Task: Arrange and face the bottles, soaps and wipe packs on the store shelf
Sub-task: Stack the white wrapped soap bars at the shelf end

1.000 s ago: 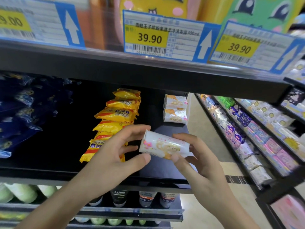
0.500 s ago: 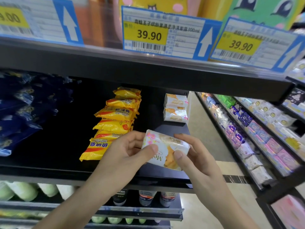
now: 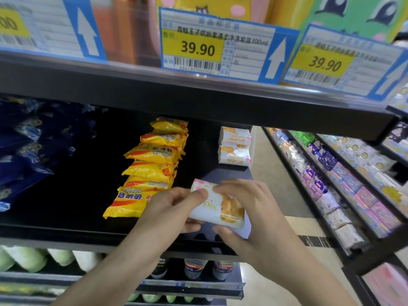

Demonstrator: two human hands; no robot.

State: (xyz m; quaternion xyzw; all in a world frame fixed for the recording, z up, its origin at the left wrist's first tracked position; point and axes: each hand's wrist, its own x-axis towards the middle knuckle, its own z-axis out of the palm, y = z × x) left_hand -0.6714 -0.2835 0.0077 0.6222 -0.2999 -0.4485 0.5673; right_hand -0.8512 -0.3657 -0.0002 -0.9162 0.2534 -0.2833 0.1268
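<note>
Now both hands, left hand (image 3: 170, 208) & right hand (image 3: 249, 208), grip white soap pack (image 3: 217, 206) w/ curled fingers; slippery wrap may slide out, fall off shelf (image 3: 88, 231) edge.

A soap pack (image 3: 217, 205) sits between a person's left hand (image 3: 170, 212) and right hand (image 3: 254, 219), above the near right part of a store shelf (image 3: 66, 231). Left of it, a row of sulfur soap packs (image 3: 152, 168) runs from the near edge to the far back. Two more packs (image 3: 235, 146), stacked one on the other, lie at the far right end. Bagged goods (image 3: 28, 149) lie at the far left. Price labels (image 3: 212, 45) hang on the shelf above; bottles (image 3: 195, 268) stand on the shelf below. Another aisle's shelves (image 3: 344, 184) extend away on the right.
</note>
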